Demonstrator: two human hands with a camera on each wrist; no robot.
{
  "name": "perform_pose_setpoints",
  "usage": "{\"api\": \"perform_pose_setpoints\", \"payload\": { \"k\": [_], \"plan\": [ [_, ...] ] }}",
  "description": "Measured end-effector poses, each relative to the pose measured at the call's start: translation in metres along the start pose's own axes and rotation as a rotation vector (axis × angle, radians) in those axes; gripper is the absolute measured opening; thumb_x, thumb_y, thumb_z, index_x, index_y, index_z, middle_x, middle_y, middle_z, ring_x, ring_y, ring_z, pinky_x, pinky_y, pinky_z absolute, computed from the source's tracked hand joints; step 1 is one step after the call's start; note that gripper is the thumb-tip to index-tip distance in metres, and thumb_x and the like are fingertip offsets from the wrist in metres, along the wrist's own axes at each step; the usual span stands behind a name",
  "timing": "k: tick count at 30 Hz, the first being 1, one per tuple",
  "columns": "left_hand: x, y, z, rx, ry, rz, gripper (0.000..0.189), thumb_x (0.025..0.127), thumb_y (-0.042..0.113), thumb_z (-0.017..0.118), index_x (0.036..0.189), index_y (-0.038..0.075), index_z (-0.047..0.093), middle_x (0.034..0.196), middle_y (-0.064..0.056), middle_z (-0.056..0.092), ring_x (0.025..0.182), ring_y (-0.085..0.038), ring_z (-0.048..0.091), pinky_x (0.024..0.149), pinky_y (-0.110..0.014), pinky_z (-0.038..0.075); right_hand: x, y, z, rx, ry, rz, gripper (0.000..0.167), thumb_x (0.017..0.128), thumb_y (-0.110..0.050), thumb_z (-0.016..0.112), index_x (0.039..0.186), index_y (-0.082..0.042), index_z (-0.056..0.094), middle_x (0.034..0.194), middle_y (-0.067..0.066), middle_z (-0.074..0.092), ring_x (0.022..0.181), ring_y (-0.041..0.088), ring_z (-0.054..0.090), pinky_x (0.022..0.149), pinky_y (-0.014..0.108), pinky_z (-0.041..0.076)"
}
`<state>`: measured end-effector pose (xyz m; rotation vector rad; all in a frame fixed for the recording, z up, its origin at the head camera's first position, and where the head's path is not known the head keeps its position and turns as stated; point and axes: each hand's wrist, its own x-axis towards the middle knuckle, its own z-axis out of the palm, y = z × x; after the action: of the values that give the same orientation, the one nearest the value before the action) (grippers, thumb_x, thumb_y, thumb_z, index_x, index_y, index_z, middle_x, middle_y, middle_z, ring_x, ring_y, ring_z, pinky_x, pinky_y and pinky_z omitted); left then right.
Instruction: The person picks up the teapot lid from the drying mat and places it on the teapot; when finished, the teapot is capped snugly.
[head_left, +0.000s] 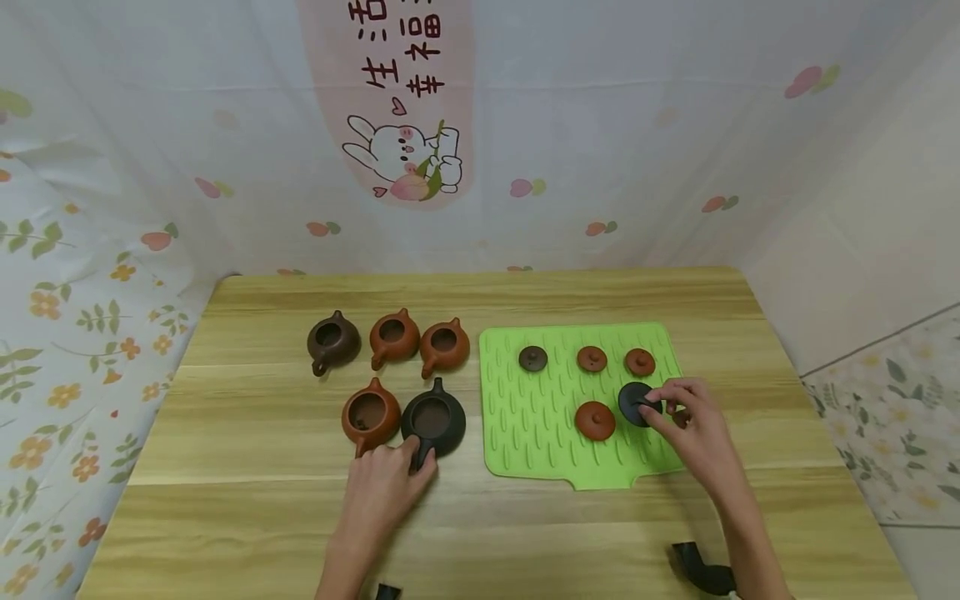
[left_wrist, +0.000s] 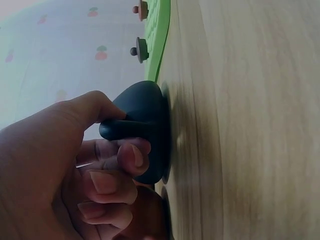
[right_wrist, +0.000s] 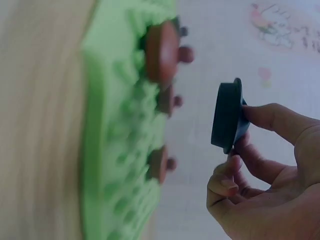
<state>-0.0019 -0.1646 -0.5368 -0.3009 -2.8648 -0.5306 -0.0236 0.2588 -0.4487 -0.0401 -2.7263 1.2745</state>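
Observation:
My left hand pinches the handle of a dark, nearly black teapot, which stands lidless on the table with its spout pointing away. In the left wrist view, thumb and forefinger grip that handle. My right hand holds a matching dark teapot lid by its knob. The right wrist view has this lid raised above the green mat, apart from it. On the mat lie reddish-brown lids and a dark brown lid.
Left of the dark pot stands a lidless reddish-brown teapot. Behind are two more reddish ones and a dark brown teapot. A patterned curtain hangs behind the wooden table.

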Motion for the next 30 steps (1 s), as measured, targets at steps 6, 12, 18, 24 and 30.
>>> {"api": "perform_pose_setpoints", "payload": {
  "k": [6,12,18,24,30],
  "plan": [
    [-0.001,0.004,0.000,-0.018,0.026,0.012,0.025,0.092,0.034,0.081,0.078,0.019,0.066,0.052,0.008,0.036,0.044,-0.011,0.033,0.045,-0.028,0.022,0.009,-0.022,0.012,0.056,-0.078,-0.060,0.007,0.097,-0.001,0.082,0.102,-0.003,0.077,0.120,0.006,0.056,0.095,0.009,0.048,0.075,0.019,0.040],
    [-0.001,0.001,0.004,-0.013,0.053,0.026,0.025,0.091,0.034,0.080,0.078,0.019,0.065,0.053,0.007,0.039,0.045,-0.011,0.033,0.045,-0.029,0.023,0.018,-0.043,0.034,0.121,-0.138,-0.127,0.006,0.097,-0.001,0.082,0.099,-0.006,0.078,0.115,0.005,0.055,0.090,0.020,0.050,0.072,0.025,0.038],
    [-0.001,-0.004,0.009,-0.013,0.020,-0.002,0.027,0.091,0.034,0.084,0.078,0.019,0.065,0.053,0.009,0.040,0.044,-0.011,0.034,0.044,-0.028,0.023,0.023,-0.059,0.053,0.179,-0.197,-0.159,0.007,0.097,-0.002,0.082,0.097,-0.007,0.078,0.115,0.006,0.056,0.089,0.020,0.050,0.074,0.027,0.039],
    [-0.002,-0.003,0.008,-0.010,0.006,-0.010,0.030,0.091,0.034,0.086,0.077,0.020,0.064,0.053,0.010,0.042,0.045,-0.011,0.035,0.044,-0.027,0.024,0.027,-0.064,0.064,0.167,-0.227,-0.215,0.005,0.097,0.000,0.082,0.098,0.000,0.077,0.112,0.007,0.055,0.088,0.020,0.050,0.071,0.030,0.040],
    [-0.001,-0.001,0.007,-0.009,0.005,-0.017,0.029,0.090,0.033,0.087,0.077,0.020,0.065,0.054,0.010,0.040,0.046,-0.010,0.035,0.045,-0.028,0.025,0.031,-0.071,0.071,0.128,-0.242,-0.205,0.005,0.097,-0.003,0.083,0.098,-0.003,0.078,0.114,0.006,0.057,0.090,0.025,0.053,0.075,0.031,0.039]
  ]
}}
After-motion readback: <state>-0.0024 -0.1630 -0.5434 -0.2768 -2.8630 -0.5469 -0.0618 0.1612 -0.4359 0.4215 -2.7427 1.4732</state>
